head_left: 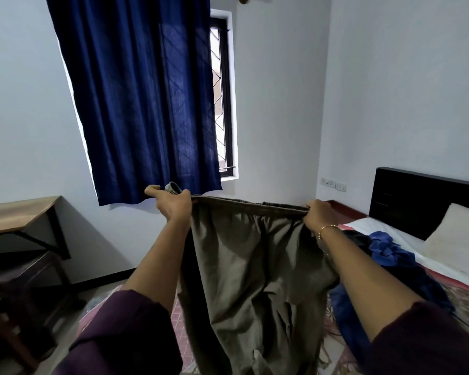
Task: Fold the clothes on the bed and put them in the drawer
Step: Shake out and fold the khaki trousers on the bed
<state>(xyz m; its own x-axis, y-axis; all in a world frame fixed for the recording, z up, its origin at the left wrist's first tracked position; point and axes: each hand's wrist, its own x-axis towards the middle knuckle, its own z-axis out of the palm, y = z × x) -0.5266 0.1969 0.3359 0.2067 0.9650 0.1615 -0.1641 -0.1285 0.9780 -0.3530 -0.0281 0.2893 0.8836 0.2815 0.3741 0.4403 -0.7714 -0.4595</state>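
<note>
Trousers (244,266) hang stretched, left hand (173,205) and right hand (320,215) pinching the waistband (folding barely begun); next, bring halves together.

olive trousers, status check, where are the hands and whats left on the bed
Left hand and right hand each grip the olive trousers by the waistband, held up unfolded. Blue clothes on the bed. No drawer in view.

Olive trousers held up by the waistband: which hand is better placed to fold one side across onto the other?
Probably the left hand. It pinches its end of the olive trousers with open air around it, while the right hand holds the end nearer the bed and can act as anchor.
</note>
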